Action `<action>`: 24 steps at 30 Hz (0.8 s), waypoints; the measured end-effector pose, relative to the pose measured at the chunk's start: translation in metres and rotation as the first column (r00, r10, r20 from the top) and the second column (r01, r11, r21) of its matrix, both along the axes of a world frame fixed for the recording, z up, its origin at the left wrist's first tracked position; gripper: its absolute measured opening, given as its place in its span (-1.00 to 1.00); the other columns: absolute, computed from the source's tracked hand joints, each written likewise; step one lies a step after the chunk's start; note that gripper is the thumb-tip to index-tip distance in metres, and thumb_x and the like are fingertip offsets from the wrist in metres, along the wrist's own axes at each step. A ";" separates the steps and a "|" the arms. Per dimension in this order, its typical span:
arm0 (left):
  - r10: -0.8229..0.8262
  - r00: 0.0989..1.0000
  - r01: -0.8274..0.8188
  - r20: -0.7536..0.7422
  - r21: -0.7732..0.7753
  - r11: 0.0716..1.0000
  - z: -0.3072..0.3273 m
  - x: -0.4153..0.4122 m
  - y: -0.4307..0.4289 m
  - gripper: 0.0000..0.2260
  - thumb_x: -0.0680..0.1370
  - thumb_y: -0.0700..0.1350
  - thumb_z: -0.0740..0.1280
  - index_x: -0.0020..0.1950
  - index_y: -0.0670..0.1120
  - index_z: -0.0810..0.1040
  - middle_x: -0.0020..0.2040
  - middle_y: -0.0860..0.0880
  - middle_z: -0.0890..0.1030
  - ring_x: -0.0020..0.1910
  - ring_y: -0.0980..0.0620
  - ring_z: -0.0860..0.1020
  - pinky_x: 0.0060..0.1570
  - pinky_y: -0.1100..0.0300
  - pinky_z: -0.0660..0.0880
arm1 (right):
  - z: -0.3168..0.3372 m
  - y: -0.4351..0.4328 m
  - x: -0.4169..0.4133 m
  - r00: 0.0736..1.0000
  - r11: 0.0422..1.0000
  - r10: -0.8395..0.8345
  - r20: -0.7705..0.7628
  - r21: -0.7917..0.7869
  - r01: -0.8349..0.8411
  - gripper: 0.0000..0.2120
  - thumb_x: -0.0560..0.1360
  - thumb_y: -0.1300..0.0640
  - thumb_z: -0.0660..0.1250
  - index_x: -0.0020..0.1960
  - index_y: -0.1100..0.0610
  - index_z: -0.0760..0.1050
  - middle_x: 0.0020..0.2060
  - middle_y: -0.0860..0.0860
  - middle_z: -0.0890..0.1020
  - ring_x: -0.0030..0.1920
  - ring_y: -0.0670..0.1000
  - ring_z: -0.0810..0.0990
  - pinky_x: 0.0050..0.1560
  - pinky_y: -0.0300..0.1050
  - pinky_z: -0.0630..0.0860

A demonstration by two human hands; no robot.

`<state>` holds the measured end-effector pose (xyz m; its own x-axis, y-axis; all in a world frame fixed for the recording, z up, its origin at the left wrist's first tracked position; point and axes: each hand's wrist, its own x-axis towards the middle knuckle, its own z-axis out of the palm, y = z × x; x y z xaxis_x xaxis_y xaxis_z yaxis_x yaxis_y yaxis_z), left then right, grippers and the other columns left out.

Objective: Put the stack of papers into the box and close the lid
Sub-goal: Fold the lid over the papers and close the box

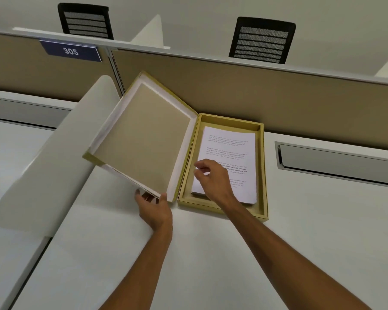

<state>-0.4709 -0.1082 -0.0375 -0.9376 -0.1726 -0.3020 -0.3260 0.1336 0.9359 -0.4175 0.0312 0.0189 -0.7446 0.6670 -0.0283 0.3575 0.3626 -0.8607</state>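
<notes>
A shallow gold box (263, 175) lies open on the white desk against the tan partition. The stack of printed papers (233, 151) lies flat inside it. The hinged lid (143, 139), tan inside with a white rim, stands tilted up to the left of the box. My left hand (153, 209) grips the lid's near edge, thumb on the inside and fingers underneath. My right hand (210, 177) hovers over the lower left part of the papers, fingers loosely curled and holding nothing; whether it touches the sheets I cannot tell.
A white curved divider (54, 164) rises left of the lid. A grey cable hatch (336, 162) is set in the desk (210, 253) at the right. Behind the partition (300, 97) stand two black mesh chairs (263, 40). A blue sign (71, 51) reads 305.
</notes>
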 end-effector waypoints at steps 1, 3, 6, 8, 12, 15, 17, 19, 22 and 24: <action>-0.036 0.999 0.035 -0.037 -0.015 0.999 0.001 0.003 0.000 -0.35 0.43 -0.37 0.50 0.47 -0.16 0.34 0.27 -0.16 0.57 0.24 -0.10 0.57 0.13 0.16 0.49 | 0.003 0.000 -0.001 1.000 1.000 -0.004 -0.010 -0.011 0.004 -0.77 0.55 0.15 0.35 0.18 0.16 0.63 0.10 0.02 0.68 0.03 -0.07 0.63 0.04 -0.25 0.54; -0.096 0.990 0.091 -0.099 -0.051 0.995 0.000 0.008 0.002 -0.41 0.41 -0.37 0.51 0.39 -0.17 0.41 0.27 -0.17 0.58 0.26 -0.13 0.56 0.14 0.12 0.54 | 0.009 0.000 -0.003 0.999 0.998 -0.022 -0.041 -0.068 0.020 -0.78 0.56 0.09 0.36 0.16 0.13 0.64 0.05 0.00 0.70 0.02 -0.07 0.65 0.06 -0.19 0.57; -0.201 0.965 0.177 -0.169 -0.146 0.973 -0.001 0.014 0.004 -0.46 0.42 -0.33 0.52 0.35 -0.16 0.42 0.25 -0.18 0.59 0.23 -0.15 0.58 0.15 0.09 0.54 | 0.025 0.000 -0.003 0.984 0.947 -0.129 -0.126 -0.311 0.084 -0.75 0.61 -0.05 0.27 0.08 0.06 0.63 -0.03 0.03 0.72 0.01 0.01 0.69 0.08 -0.02 0.66; -0.296 0.934 0.245 -0.200 -0.243 0.939 0.000 0.017 0.004 -0.48 0.45 -0.26 0.51 0.36 -0.15 0.40 0.27 -0.18 0.60 0.22 -0.18 0.60 0.15 0.05 0.54 | 0.040 0.003 0.001 0.959 0.878 -0.228 -0.167 -0.461 0.128 -0.66 0.64 -0.11 0.17 0.11 0.07 0.62 -0.02 0.07 0.72 0.02 0.07 0.71 0.05 -0.04 0.67; -0.497 0.832 0.376 -0.247 -0.407 0.832 -0.004 0.025 0.001 -0.55 0.52 -0.10 0.45 0.35 -0.08 0.39 0.23 -0.11 0.62 0.11 -0.09 0.61 0.16 -0.09 0.59 | 0.076 0.008 0.016 0.930 0.797 -0.278 -0.241 -0.598 0.083 -0.55 0.67 -0.12 0.07 0.28 0.16 0.55 0.06 0.13 0.71 0.02 0.11 0.73 0.02 0.01 0.68; -0.609 0.739 0.406 -0.289 -0.530 0.745 -0.011 0.032 0.001 -0.54 0.50 -0.15 0.47 0.36 -0.14 0.43 0.18 -0.16 0.64 0.09 -0.17 0.64 0.13 -0.14 0.61 | 0.098 0.013 0.029 0.918 0.766 -0.283 -0.277 -0.641 0.043 -0.58 0.66 -0.12 0.10 0.30 0.10 0.52 0.08 0.06 0.70 0.04 0.05 0.71 0.01 -0.01 0.69; -0.656 0.693 0.409 -0.299 -0.587 0.699 -0.012 0.035 0.002 -0.51 0.46 -0.19 0.50 0.35 -0.19 0.46 0.16 -0.21 0.65 0.09 -0.22 0.64 0.10 -0.15 0.62 | 0.105 0.017 0.038 0.914 0.759 -0.327 -0.240 -0.643 0.103 -0.67 0.62 -0.15 0.19 0.21 0.02 0.55 0.07 0.01 0.70 0.07 0.06 0.70 0.05 0.06 0.68; -0.708 0.628 0.414 -0.323 -0.632 0.656 -0.012 0.037 0.002 -0.49 0.41 -0.24 0.54 0.32 -0.20 0.47 0.13 -0.23 0.66 0.05 -0.26 0.65 0.03 -0.17 0.64 | 0.104 0.023 0.049 0.894 0.765 -0.414 -0.171 -0.598 0.240 -0.74 0.57 -0.14 0.31 0.08 0.01 0.59 -0.06 -0.05 0.69 -0.02 0.02 0.68 0.00 0.02 0.68; -0.769 0.507 0.394 -0.388 -0.689 0.608 -0.011 0.039 0.001 -0.41 0.33 -0.32 0.58 0.29 -0.14 0.44 0.11 -0.23 0.66 0.00 -0.27 0.65 -0.01 -0.13 0.64 | 0.091 0.035 0.068 0.859 0.777 -0.502 -0.105 -0.492 0.394 -0.71 0.46 -0.11 0.47 -0.10 0.12 0.59 -0.23 -0.06 0.62 -0.16 -0.03 0.63 -0.19 -0.10 0.62; -0.799 0.442 0.408 -0.408 -0.702 0.584 -0.014 0.036 0.000 -0.42 0.34 -0.30 0.59 0.29 -0.14 0.45 0.15 -0.20 0.65 0.06 -0.23 0.63 0.06 -0.09 0.60 | 0.076 0.044 0.083 0.854 0.781 -0.516 -0.072 -0.449 0.434 -0.76 0.40 -0.04 0.54 -0.18 0.09 0.55 -0.23 -0.03 0.66 -0.17 0.02 0.69 -0.15 -0.03 0.68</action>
